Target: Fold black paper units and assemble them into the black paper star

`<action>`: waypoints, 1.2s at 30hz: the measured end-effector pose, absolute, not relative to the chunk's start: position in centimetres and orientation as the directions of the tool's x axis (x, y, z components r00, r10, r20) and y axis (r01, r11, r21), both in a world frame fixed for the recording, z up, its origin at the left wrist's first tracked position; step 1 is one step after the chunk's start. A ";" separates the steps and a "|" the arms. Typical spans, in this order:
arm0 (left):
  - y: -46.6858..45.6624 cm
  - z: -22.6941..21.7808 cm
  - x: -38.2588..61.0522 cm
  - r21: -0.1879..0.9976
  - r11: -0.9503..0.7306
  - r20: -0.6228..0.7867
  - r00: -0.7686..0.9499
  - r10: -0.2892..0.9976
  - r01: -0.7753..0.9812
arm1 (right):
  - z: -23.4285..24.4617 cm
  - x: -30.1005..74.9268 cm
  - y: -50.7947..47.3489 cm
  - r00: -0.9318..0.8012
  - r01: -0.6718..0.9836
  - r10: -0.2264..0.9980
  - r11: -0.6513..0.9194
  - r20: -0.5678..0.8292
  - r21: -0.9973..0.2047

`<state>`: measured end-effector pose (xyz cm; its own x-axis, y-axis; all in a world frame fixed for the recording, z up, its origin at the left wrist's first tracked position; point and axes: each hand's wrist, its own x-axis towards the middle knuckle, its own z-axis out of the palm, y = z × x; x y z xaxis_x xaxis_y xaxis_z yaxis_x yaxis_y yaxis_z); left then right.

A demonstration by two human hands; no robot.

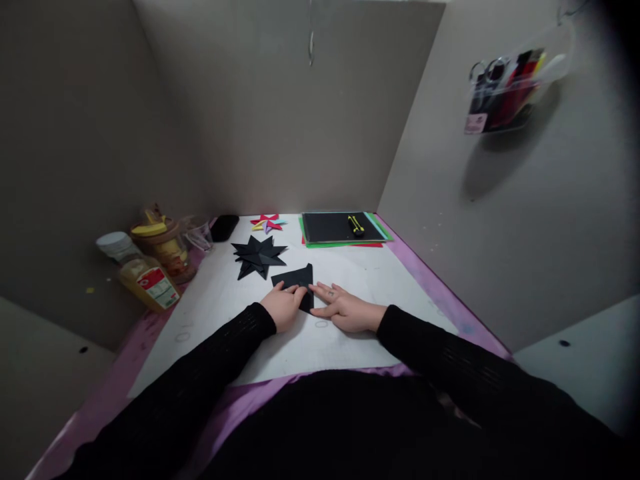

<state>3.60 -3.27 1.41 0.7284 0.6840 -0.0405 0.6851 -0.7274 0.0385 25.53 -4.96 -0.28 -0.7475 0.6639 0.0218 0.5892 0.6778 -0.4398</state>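
A folded piece of black paper [295, 276] lies flat on the white sheet in front of me, with a small flap standing out at its top right corner. My left hand [283, 308] presses on its lower left part, thumb and fingers bent onto the paper. At the paper's right edge, my right hand [347, 311] has its fingers stretched and apart, fingertips touching the edge. My hands hide part of the paper's lower side. Just behind and to the left sits a black many-pointed paper star [259, 256].
A small multicoloured paper star [268, 223] and a dark phone-like object [225, 228] lie at the back. A yellow-and-black cutter [356, 225] rests on stacked coloured paper [320, 228]. Left stand a glue-like bottle [153, 283], a brown pot [173, 250] and a clear cup [199, 235]. A tool holder [505, 100] hangs right.
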 end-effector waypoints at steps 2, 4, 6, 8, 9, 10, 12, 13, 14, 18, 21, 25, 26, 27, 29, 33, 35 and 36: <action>-3.3 1.4 3.6 0.040 -0.730 -0.037 0.731 0.681 0.682 | -0.1 25.5 -5.4 -0.757 0.567 0.652 0.680 0.030 -0.464; -3.3 1.4 3.5 0.043 -0.731 -0.034 0.733 0.680 0.681 | 0.2 25.6 -5.8 -0.765 0.546 0.642 0.680 0.038 -0.490; -3.3 1.4 3.4 0.049 -0.731 -0.035 0.733 0.680 0.680 | 0.5 25.9 -5.9 -0.776 0.527 0.629 0.679 0.036 -0.511; -3.3 1.3 3.3 0.061 -0.730 -0.038 0.733 0.679 0.680 | 0.6 26.3 -5.8 -0.798 0.494 0.602 0.677 0.024 -0.546; -3.3 1.3 3.2 0.066 -0.730 -0.040 0.733 0.679 0.680 | 0.6 26.4 -5.6 -0.803 0.476 0.595 0.666 0.025 -0.574; -3.3 1.2 3.2 0.068 -0.729 -0.040 0.732 0.680 0.681 | 0.6 26.6 -5.3 -0.800 0.462 0.599 0.652 0.036 -0.601; -3.2 1.1 3.1 0.069 -0.728 -0.038 0.731 0.681 0.682 | 0.4 26.6 -4.6 -0.768 0.461 0.635 0.636 0.080 -0.619; -3.2 1.1 3.1 0.067 -0.727 -0.034 0.730 0.682 0.683 | 0.2 26.4 -4.3 -0.747 0.483 0.657 0.639 0.099 -0.599; -3.2 1.0 3.1 0.065 -0.726 -0.031 0.729 0.684 0.684 | 0.1 26.2 -3.9 -0.730 0.516 0.675 0.648 0.109 -0.560; -3.3 1.1 3.2 0.052 -0.728 -0.032 0.730 0.683 0.684 | 0.1 25.2 -2.4 -0.697 0.656 0.714 0.674 0.072 -0.341; -3.3 1.3 3.3 0.046 -0.732 -0.029 0.733 0.679 0.680 | 0.3 24.8 -0.5 -0.646 0.734 0.761 0.639 0.054 -0.230; -3.4 1.5 3.3 0.072 -0.726 -0.027 0.729 0.684 0.683 | 0.3 24.6 2.5 -0.559 0.818 0.829 0.553 0.008 -0.158; -3.4 1.5 3.2 0.088 -0.722 -0.024 0.726 0.687 0.686 | 0.2 24.5 3.1 -0.539 0.832 0.843 0.533 0.002 -0.154; -3.3 1.4 3.1 0.111 -0.716 -0.018 0.722 0.692 0.689 | 0.1 24.5 3.7 -0.521 0.843 0.853 0.515 -0.002 -0.154; -3.1 1.0 2.7 0.181 -0.706 -0.012 0.720 0.694 0.684 | -0.3 24.6 4.4 -0.495 0.858 0.869 0.490 0.008 -0.154; -2.3 0.3 1.3 0.400 -0.670 0.032 0.721 0.692 0.625 | -1.1 25.2 4.1 -0.396 0.879 0.910 0.415 0.124 -0.234; -1.9 0.2 0.6 0.467 -0.627 0.132 0.652 0.747 0.623 | -1.1 25.6 3.2 -0.321 0.865 0.922 0.379 0.218 -0.330; -1.8 0.3 0.2 0.480 -0.586 0.181 0.580 0.794 0.653 | -1.0 25.7 2.5 -0.306 0.844 0.912 0.393 0.274 -0.364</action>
<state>0.22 -1.75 0.33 0.5799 0.7942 0.1814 0.6529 -0.5863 0.4796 25.72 2.52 -0.97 -0.3061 0.9117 0.2742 0.8444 0.3930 -0.3640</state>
